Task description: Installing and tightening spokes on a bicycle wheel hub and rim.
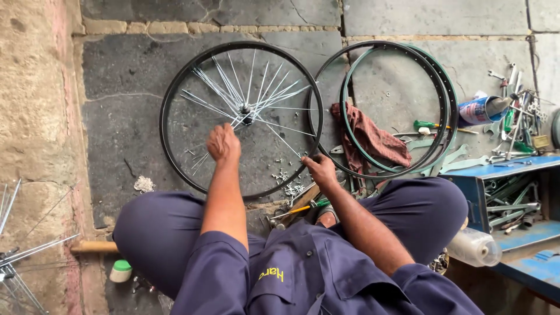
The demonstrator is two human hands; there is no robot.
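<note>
A black bicycle rim lies flat on the stone floor, with a hub at its middle and several loose silver spokes fanning out from it. My left hand is inside the rim just below the hub, fingers closed on the spokes there. My right hand rests at the rim's lower right edge, pinching the end of a spoke against the rim. Small spoke nipples lie scattered near that hand.
Two stacked empty rims lie to the right with a reddish rag and a green-handled screwdriver. A blue toolbox with wrenches, a spray can and a plastic bottle sit at right. More spokes lie at left.
</note>
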